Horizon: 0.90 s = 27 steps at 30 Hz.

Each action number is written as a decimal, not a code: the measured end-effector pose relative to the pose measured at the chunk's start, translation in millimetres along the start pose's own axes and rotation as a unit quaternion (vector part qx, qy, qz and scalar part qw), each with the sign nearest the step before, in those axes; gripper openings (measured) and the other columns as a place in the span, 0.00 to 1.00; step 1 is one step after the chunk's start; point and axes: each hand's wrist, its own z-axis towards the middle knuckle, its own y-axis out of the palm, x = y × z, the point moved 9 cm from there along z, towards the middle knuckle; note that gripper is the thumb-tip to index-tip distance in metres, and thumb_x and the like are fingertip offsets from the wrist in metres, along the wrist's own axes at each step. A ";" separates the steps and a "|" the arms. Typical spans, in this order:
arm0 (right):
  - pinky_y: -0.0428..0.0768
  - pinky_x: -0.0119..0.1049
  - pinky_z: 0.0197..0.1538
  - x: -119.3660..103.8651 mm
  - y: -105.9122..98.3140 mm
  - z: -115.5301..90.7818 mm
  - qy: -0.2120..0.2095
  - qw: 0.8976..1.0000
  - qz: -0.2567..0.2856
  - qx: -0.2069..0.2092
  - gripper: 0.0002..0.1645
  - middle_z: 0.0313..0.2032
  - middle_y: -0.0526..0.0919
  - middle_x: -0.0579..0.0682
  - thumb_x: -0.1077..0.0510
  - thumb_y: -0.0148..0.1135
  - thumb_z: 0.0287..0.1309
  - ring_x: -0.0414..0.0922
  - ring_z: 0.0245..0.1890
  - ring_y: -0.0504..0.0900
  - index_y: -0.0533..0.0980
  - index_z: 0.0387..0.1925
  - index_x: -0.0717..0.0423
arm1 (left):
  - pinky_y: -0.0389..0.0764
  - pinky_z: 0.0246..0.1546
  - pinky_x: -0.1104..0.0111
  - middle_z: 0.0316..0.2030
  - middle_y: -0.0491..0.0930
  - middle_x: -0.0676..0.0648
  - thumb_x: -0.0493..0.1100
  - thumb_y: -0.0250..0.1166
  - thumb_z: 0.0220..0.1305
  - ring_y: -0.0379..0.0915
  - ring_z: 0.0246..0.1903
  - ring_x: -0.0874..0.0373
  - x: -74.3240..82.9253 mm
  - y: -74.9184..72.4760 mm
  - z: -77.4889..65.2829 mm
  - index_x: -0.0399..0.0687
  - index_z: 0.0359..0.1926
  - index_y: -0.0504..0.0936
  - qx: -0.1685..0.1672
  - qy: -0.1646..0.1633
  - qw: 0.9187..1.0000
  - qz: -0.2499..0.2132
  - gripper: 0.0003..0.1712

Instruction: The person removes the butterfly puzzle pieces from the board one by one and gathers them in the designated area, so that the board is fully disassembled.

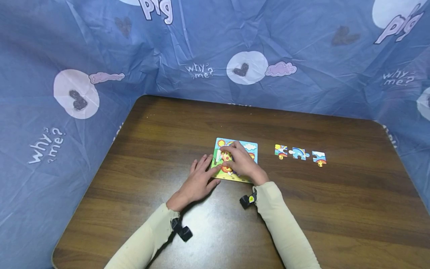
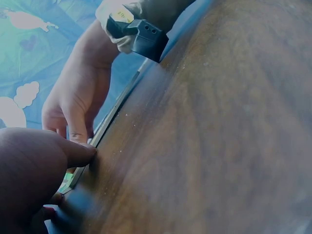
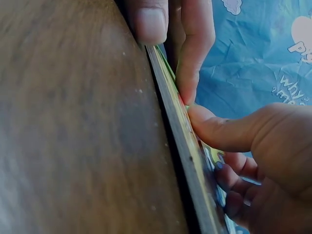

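A colourful jigsaw board (image 1: 252,148) with a printed sun and cloud lies flat on the brown table. My right hand (image 1: 246,163) reaches over it, the index finger and thumb curled at either side of a red and yellow puzzle piece (image 1: 227,155) in the board; its palm hides much of the picture. At the lower left corner, my left hand (image 1: 198,183) has its fingers extended, the index fingertip on the board and the thumb by the near edge. In the right wrist view, the right thumb (image 3: 219,129) touches the board next to the left index finger (image 3: 192,63).
To the right of the board, three loose puzzle pieces lie in a row: a left one (image 1: 281,150), a rainbow one (image 1: 299,153) and a cloud one (image 1: 319,157). A blue printed cloth (image 1: 188,45) hangs behind and beside the table (image 1: 336,209).
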 end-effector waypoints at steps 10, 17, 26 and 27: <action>0.79 0.47 0.54 -9.0 -1.3 2.7 -0.015 0.998 -0.033 -0.045 0.34 0.59 0.70 0.59 0.58 0.71 0.58 0.52 0.51 0.76 0.73 0.66 0.57 | 0.48 0.75 0.35 0.77 0.56 0.34 0.52 0.59 0.72 0.47 0.78 0.36 -3.2 3.0 0.2 0.51 0.70 0.72 -0.007 -0.007 1.000 0.005 0.29; 0.80 0.46 0.55 -10.5 -4.6 4.7 -0.020 0.996 -0.049 -0.065 0.32 0.57 0.75 0.58 0.57 0.72 0.58 0.51 0.53 0.77 0.75 0.64 0.58 | 0.47 0.75 0.36 0.77 0.55 0.34 0.53 0.59 0.72 0.47 0.78 0.36 -2.7 3.8 0.0 0.51 0.69 0.73 -0.011 -0.010 1.000 0.006 0.28; 0.77 0.45 0.46 9.9 -31.3 -13.4 0.005 0.998 -0.046 -0.031 0.29 0.52 0.74 0.58 0.56 0.71 0.59 0.49 0.42 0.74 0.76 0.62 0.57 | 0.44 0.76 0.36 0.77 0.54 0.34 0.53 0.59 0.71 0.45 0.78 0.35 -2.1 3.5 -0.1 0.52 0.70 0.71 -0.012 -0.010 1.000 -0.006 0.30; 0.77 0.45 0.46 13.4 -35.3 -16.9 0.010 0.999 -0.043 -0.028 0.29 0.52 0.74 0.57 0.56 0.71 0.59 0.49 0.42 0.74 0.76 0.62 0.57 | 0.44 0.76 0.37 0.77 0.54 0.34 0.53 0.59 0.71 0.45 0.78 0.36 -2.6 3.4 -0.4 0.52 0.70 0.71 -0.012 -0.011 1.000 -0.007 0.30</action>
